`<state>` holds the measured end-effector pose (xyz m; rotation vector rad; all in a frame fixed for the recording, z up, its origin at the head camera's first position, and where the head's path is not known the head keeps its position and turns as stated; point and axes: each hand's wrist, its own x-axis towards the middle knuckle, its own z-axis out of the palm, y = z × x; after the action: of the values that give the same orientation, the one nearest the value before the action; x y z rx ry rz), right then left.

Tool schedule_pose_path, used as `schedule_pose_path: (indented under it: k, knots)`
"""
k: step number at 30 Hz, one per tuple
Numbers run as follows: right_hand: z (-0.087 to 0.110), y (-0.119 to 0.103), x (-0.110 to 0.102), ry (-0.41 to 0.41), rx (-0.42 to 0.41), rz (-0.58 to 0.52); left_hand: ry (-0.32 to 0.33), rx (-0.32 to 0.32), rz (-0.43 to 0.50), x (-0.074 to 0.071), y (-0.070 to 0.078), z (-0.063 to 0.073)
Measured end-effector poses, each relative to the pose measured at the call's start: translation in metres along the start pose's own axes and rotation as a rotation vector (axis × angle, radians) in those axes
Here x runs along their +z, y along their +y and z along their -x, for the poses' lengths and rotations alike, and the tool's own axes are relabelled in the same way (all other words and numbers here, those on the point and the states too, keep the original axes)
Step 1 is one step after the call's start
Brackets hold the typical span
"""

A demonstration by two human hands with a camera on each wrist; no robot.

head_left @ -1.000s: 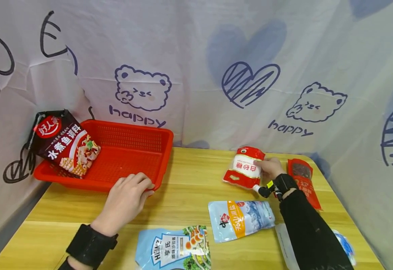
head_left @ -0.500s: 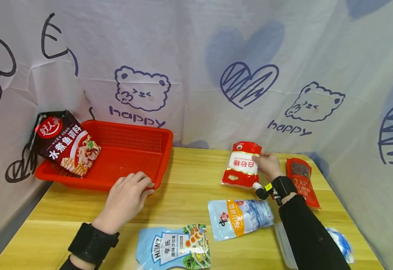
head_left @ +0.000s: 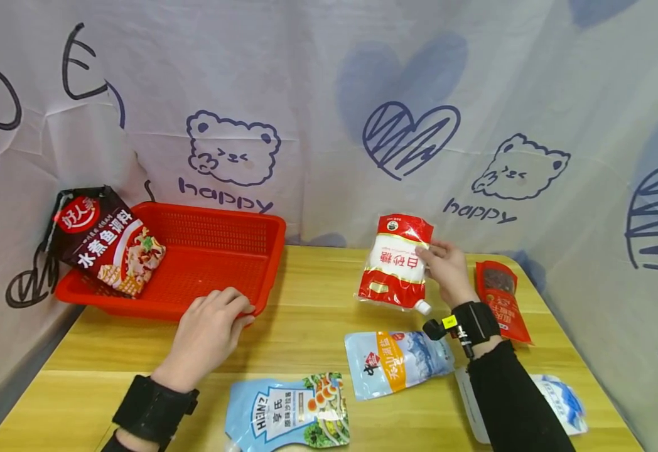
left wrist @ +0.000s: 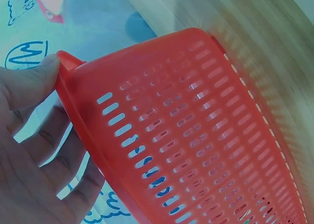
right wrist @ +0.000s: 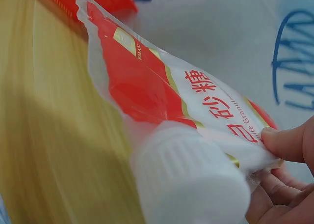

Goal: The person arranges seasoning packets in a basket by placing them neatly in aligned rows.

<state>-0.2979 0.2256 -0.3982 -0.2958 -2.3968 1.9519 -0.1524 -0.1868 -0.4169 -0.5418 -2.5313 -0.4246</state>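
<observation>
In the head view my right hand (head_left: 450,270) pinches the right edge of a red and white sugar pouch (head_left: 397,263), raised above the table. The right wrist view shows the thumb on the pouch's front, other fingers behind, and a white screw cap (right wrist: 191,184) close to the camera. My left hand (head_left: 210,333) grips the near right corner of a red plastic basket (head_left: 275,263). Seen from the left wrist, the thumb lies on the basket's rim (left wrist: 68,67) with fingers curled below it. A dark seasoning packet (head_left: 108,242) leans inside the basket's left end.
On the wooden table (head_left: 318,301) lie a blue salt pouch (head_left: 399,363) and a light blue Heinz salad dressing pouch (head_left: 289,411). A red packet (head_left: 501,301) is at the right edge. Beneath the right forearm a blue and white packet (head_left: 560,405) is partly covered. A printed curtain (head_left: 318,125) stands behind.
My right hand has lifted the sugar pouch off the table, up and slightly left, and its face has tipped more upright. The left hand stays on the basket.
</observation>
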Motion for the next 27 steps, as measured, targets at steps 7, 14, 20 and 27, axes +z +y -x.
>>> schedule_pose_path:
  k: [7,14,20,27]
  knots:
    - [0.025,-0.012,0.009,-0.009,-0.086,-0.053,0.016,0.004,0.001,0.002,0.001,0.001]
    - [0.05,-0.016,0.024,-0.036,-0.141,-0.093,0.01,-0.032,0.013,0.002,0.004,0.001]
    - [0.072,-0.015,0.042,-0.036,-0.228,-0.118,0.0,-0.062,0.018,0.001,0.006,0.002]
    - [0.093,-0.012,0.059,-0.064,-0.274,-0.201,-0.02,-0.092,0.023,0.0,0.009,0.003]
